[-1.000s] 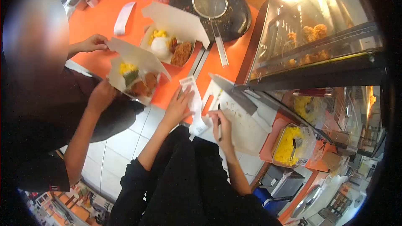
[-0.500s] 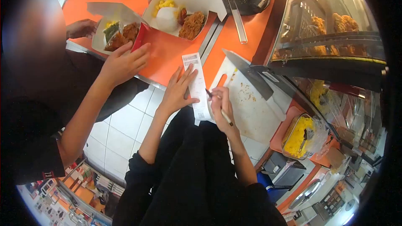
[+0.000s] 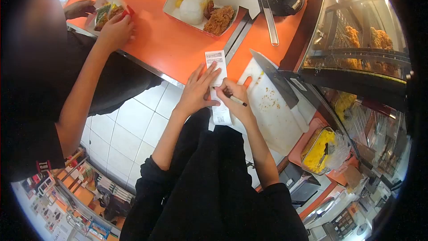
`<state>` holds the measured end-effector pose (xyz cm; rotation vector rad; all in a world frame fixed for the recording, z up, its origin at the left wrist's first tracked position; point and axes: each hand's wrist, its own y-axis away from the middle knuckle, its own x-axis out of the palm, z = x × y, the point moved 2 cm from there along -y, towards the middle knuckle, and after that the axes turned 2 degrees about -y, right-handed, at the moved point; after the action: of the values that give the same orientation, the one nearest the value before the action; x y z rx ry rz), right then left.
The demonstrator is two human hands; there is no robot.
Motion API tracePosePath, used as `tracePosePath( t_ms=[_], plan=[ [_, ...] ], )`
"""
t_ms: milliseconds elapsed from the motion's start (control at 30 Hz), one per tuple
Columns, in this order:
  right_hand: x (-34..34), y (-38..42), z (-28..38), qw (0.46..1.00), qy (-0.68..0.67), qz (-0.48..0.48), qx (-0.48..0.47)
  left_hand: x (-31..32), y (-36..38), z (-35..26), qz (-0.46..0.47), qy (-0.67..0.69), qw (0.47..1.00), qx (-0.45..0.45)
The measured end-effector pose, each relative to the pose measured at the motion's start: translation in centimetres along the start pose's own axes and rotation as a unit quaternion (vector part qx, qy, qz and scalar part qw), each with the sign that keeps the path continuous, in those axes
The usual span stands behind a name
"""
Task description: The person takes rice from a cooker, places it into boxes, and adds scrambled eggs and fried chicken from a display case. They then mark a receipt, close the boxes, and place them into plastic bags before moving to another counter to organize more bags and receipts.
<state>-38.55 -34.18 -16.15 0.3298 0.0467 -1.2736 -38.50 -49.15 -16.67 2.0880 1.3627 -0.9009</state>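
Note:
A long printed receipt (image 3: 221, 115) lies at the front edge of the orange counter, partly beside the cutting board. My left hand (image 3: 196, 91) is spread flat over its left side, fingers apart, pressing it down. In my right hand (image 3: 236, 98) is a pen (image 3: 238, 101), gripped between thumb and fingers. The pen's tip end meets the middle of the receipt, partly covered by my fingers. To the right of my right hand is the white cutting board (image 3: 272, 120) with crumbs on it, and a wide-bladed knife (image 3: 277, 80) rests across its upper part.
An open meal box (image 3: 173, 12) holds rice, fried chicken and yellow food. At left, a co-worker's hands (image 3: 117, 35) handle a second box (image 3: 92, 23). A strainer (image 3: 269, 22) lies beyond the board. A glass warmer (image 3: 356, 35) and a yellow-filled tray (image 3: 317, 151) stand right.
My right hand has moved up the receipt, bringing the pen to its middle. The co-worker's box has shifted left and its lid is lower. My view has shifted slightly.

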Motion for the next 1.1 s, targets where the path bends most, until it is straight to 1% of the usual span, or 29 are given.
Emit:
tracePosePath(
  t_ms=[67,167,267,367,400,500,533,633,667,767,800,900,1000,1100],
  plan=[
    [-0.3,-0.3,0.0,0.998,-0.004,-0.059,-0.021,0.0,0.0,-0.1,-0.003,-0.003,1.0,0.003],
    [-0.2,-0.9,1.2,0.998,0.026,0.023,-0.056,0.0,0.0,-0.1,-0.013,0.0,1.0,0.012],
    [-0.9,-2.9,2.5,0.99,0.067,-0.086,-0.088,0.4,0.1,0.4,-0.027,0.003,1.0,0.011],
    [-1.9,-4.6,3.8,0.989,-0.002,-0.112,-0.099,0.0,0.0,0.0,-0.019,-0.007,1.0,0.003],
    [-2.1,-5.2,4.4,0.982,0.002,-0.124,-0.139,0.0,0.1,0.0,-0.023,-0.001,1.0,0.0],
    [-2.5,-6.2,6.4,0.982,0.022,-0.119,-0.144,0.0,0.1,0.0,-0.036,0.014,0.999,-0.001],
    [-2.8,-7.0,6.4,0.979,0.052,-0.123,-0.153,-0.1,0.2,0.1,-0.038,0.019,0.999,0.0],
    [-3.7,-9.0,7.0,0.977,0.064,-0.182,-0.09,-0.1,0.3,0.2,-0.048,0.03,0.998,0.006],
    [-4.3,-10.0,6.5,0.984,0.07,-0.153,-0.062,-0.1,0.3,0.2,-0.053,0.034,0.998,0.01],
    [-4.9,-11.5,5.7,0.971,0.02,-0.202,-0.13,-0.1,0.4,0.2,-0.053,0.031,0.998,0.003],
    [-5.2,-11.2,6.3,0.972,0.017,-0.204,-0.116,-0.2,0.4,0.1,-0.061,0.037,0.997,0.007],
    [-6.0,-12.1,4.2,0.98,-0.024,-0.164,-0.106,-0.2,0.4,0.1,-0.068,0.033,0.997,0.011],
    [-5.0,-13.9,1.3,0.99,0.003,-0.132,-0.044,-0.2,0.2,0.1,-0.061,0.029,0.998,0.011],
    [-4.1,-12.9,5.9,0.989,0.04,-0.142,-0.03,-0.2,0.0,0.0,-0.06,0.026,0.998,0.015]
  ],
)
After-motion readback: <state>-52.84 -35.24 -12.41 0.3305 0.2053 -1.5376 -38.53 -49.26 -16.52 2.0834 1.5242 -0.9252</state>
